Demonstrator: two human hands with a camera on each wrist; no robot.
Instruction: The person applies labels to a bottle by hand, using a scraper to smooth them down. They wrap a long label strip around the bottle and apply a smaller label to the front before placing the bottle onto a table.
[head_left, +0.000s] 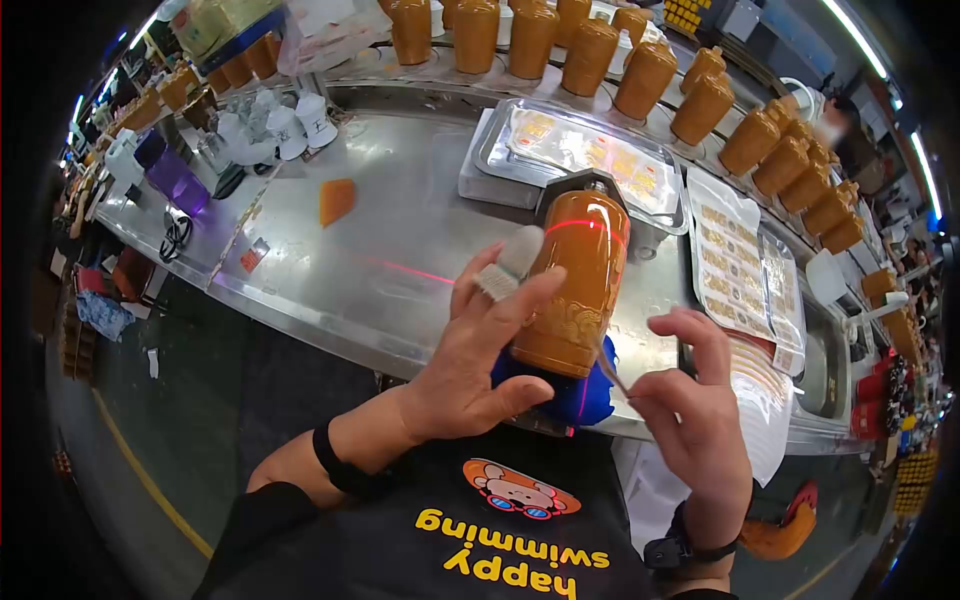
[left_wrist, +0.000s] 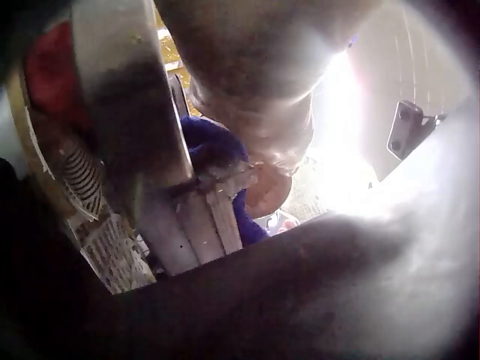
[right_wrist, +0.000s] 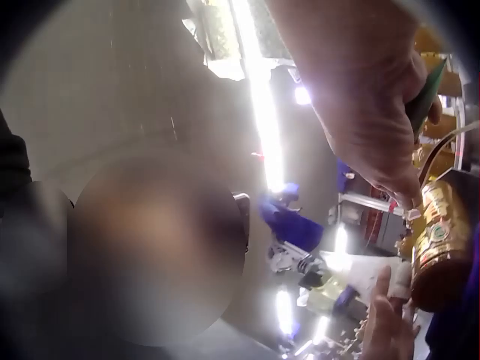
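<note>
An orange bottle (head_left: 575, 285) with gold embossing leans on a blue holder (head_left: 585, 398) at the near edge of the steel table (head_left: 390, 250). A red laser line crosses its upper part. My left hand (head_left: 522, 338) grips the bottle from the left, and a white finger cot (head_left: 512, 262) covers one finger. My right hand (head_left: 650, 365) is just right of the bottle's base and pinches a thin flat strip (head_left: 612, 372) between thumb and fingers. In the right wrist view the strip (right_wrist: 424, 90) looks dark green, with the bottle (right_wrist: 442, 240) below it. The left wrist view is blurred; the blue holder (left_wrist: 214, 150) shows.
Rows of orange bottles (head_left: 590, 50) line the table's back and right side. A metal tray of label sheets (head_left: 590, 150) lies behind the bottle, more sheets (head_left: 740, 270) to the right. White caps (head_left: 290, 125), a purple container (head_left: 177, 180) and an orange scrap (head_left: 337, 200) sit left.
</note>
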